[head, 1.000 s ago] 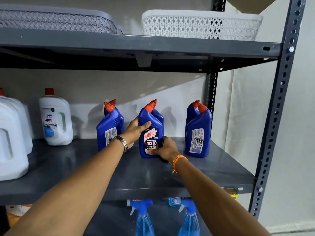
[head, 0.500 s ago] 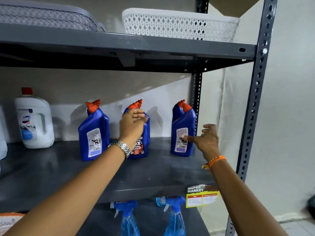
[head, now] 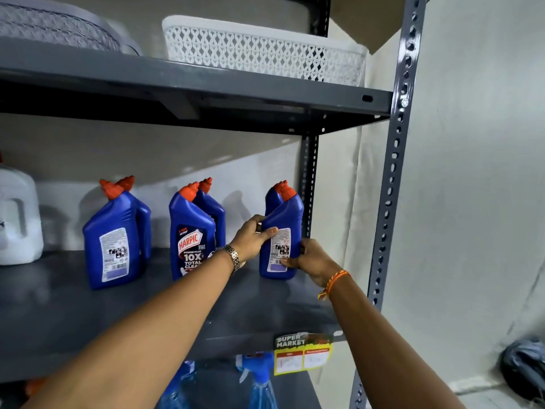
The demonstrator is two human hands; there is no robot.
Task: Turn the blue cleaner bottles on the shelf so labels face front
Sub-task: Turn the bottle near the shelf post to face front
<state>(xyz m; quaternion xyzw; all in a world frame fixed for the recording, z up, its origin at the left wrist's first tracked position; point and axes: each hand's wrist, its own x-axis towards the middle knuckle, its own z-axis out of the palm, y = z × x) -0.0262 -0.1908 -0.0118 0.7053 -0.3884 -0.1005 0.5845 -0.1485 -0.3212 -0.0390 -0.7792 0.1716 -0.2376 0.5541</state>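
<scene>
Three front blue cleaner bottles with orange caps stand on the grey shelf [head: 88, 314], each with another bottle behind it. The left bottle [head: 113, 240] shows its white back label. The middle bottle [head: 190, 234] shows its brand label to the front. Both hands grip the right bottle [head: 287, 219], which shows its back label. My left hand [head: 253, 236] holds its left side near the shoulder. My right hand [head: 309, 258] holds its lower right side.
A white jug [head: 17, 216] stands at the far left. A white lattice basket [head: 265, 51] sits on the shelf above. Blue spray bottles [head: 259, 379] stand on the shelf below. A yellow price tag [head: 303, 354] hangs on the shelf edge. The grey upright post [head: 392, 184] is at the right.
My left hand left the middle bottle and moved right to the right bottle. My right hand closed on that same bottle. The view shifted right.
</scene>
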